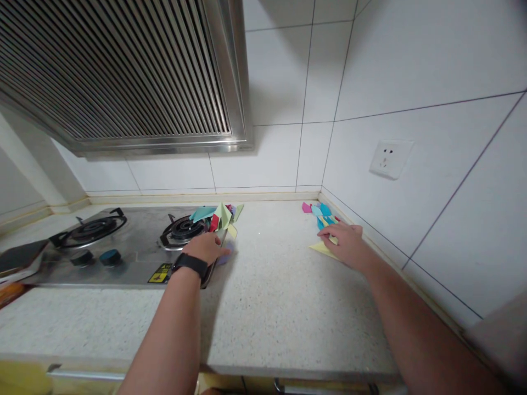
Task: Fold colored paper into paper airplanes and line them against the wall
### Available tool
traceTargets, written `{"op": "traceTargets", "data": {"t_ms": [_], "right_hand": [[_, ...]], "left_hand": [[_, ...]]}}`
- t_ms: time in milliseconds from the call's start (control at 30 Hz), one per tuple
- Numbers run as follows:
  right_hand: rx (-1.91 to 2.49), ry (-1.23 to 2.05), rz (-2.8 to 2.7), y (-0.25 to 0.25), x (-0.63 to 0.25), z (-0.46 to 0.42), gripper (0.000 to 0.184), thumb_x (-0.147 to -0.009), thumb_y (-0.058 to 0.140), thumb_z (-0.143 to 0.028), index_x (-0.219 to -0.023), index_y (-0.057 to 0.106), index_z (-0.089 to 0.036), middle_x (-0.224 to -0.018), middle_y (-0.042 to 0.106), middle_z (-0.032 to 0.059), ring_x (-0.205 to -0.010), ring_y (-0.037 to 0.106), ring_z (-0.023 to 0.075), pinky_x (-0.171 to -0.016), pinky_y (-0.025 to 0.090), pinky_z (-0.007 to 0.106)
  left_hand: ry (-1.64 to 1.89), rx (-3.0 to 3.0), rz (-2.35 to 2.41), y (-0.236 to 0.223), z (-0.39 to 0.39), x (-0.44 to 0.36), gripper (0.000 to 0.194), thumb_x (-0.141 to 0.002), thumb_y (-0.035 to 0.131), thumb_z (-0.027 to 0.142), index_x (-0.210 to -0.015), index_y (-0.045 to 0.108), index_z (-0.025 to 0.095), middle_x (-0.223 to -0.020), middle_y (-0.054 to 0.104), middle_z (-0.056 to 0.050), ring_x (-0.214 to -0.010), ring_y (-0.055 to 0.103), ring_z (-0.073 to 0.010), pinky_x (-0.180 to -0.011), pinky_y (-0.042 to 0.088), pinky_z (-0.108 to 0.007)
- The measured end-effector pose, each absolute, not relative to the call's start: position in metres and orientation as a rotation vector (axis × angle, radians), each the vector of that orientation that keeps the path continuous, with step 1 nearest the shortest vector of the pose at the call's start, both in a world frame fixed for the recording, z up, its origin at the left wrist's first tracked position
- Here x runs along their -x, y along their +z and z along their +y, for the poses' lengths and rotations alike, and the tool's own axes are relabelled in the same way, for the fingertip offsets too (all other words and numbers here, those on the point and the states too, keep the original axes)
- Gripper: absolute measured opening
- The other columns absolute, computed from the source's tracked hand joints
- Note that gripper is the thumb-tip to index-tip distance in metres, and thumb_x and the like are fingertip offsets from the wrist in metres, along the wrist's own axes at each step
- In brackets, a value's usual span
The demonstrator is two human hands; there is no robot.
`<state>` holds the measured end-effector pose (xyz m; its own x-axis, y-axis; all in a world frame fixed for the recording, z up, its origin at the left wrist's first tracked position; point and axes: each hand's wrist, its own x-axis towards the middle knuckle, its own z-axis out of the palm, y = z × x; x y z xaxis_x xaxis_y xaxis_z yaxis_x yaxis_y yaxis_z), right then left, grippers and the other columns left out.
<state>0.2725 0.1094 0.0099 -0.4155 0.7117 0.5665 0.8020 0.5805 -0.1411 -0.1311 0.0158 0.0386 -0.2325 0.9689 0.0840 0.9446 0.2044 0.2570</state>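
Observation:
My left hand (205, 248), with a black band on its wrist, is over the right edge of the stove. Its thumb and finger are apart, the thumb over a purple paper piece (223, 260) that it partly hides. Just behind that hand lies a pile of folded papers (223, 215) in green, teal, red and pale yellow. Near the right wall, my right hand (345, 244) has its fingers closed on a yellow folded paper (321, 248), whose pointed end sticks out to the left. Beyond those fingers, blue folded papers (323, 221) and a pink piece (307, 207) rest on the counter.
A steel gas stove (135, 263) with two burners fills the left part of the speckled counter (263, 307). Above it hangs a range hood (164, 147). White tiled walls close off the back and right, with a socket (391, 159) on the right one.

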Motion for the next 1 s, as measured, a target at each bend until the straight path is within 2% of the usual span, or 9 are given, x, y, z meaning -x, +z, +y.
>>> {"op": "traceTargets", "data": {"t_ms": [133,333,467,633,767,1000], "right_hand": [[1.180,-0.213,-2.167,0.013,-0.273,0.105,0.019,-0.085,0.051,-0.029,-0.087,0.070,-0.026,-0.089,0.071,0.0031,-0.092,0.059,0.0216,-0.087,0.025,0.039],[1.169,-0.224,-2.055,0.018,-0.275,0.100,0.019,-0.085,0.050,-0.026,-0.090,0.069,-0.024,-0.080,0.069,0.0032,-0.087,0.060,0.0197,-0.091,0.025,0.038],[1.170,-0.206,-2.048,0.016,-0.272,0.102,0.020,-0.086,0.050,-0.028,-0.090,0.069,-0.023,-0.080,0.069,0.0040,-0.083,0.060,0.0203,-0.089,0.028,0.039],[1.118,-0.133,-2.077,0.017,-0.260,0.102,0.018,-0.085,0.051,-0.026,-0.089,0.068,-0.023,-0.079,0.069,0.0022,-0.073,0.059,0.0172,-0.094,0.031,0.039],[0.967,0.038,-2.115,0.018,-0.243,0.095,0.016,-0.085,0.052,-0.023,-0.093,0.067,-0.021,-0.081,0.067,0.0042,-0.077,0.058,0.0183,-0.083,0.040,0.036],[0.803,0.473,-2.083,0.010,-0.215,0.084,0.029,-0.085,0.056,-0.026,-0.114,0.056,-0.022,-0.089,0.063,0.0034,-0.079,0.058,0.0157,-0.073,0.046,0.030]], "left_hand": [[0.297,-1.900,2.327,0.026,0.021,0.128,0.049,-0.053,0.074,0.061,-0.083,0.071,0.022,-0.090,0.070,-0.013,-0.083,0.063,-0.0309,-0.067,0.040,-0.033],[0.336,-1.966,2.260,0.020,0.029,0.116,0.030,-0.061,0.072,0.041,-0.084,0.070,0.022,-0.087,0.071,-0.010,-0.078,0.063,-0.0265,-0.062,0.038,-0.030],[0.550,-2.033,2.194,0.023,0.031,0.093,0.025,-0.071,0.066,0.041,-0.089,0.068,0.023,-0.085,0.070,-0.008,-0.076,0.062,-0.0230,-0.061,0.037,-0.028],[0.945,-2.079,1.980,0.018,0.037,0.046,0.030,-0.078,0.061,0.046,-0.096,0.067,0.022,-0.087,0.069,-0.007,-0.072,0.060,-0.0191,-0.062,0.037,-0.027],[1.165,-1.903,1.599,0.006,0.044,0.015,0.037,-0.079,0.061,0.046,-0.102,0.068,0.019,-0.085,0.067,-0.006,-0.065,0.057,-0.0149,-0.060,0.042,-0.025],[1.122,-1.654,1.057,0.002,0.041,-0.003,0.047,-0.081,0.060,0.047,-0.112,0.067,0.013,-0.077,0.061,-0.005,-0.061,0.051,-0.0118,-0.053,0.045,-0.023]]}}
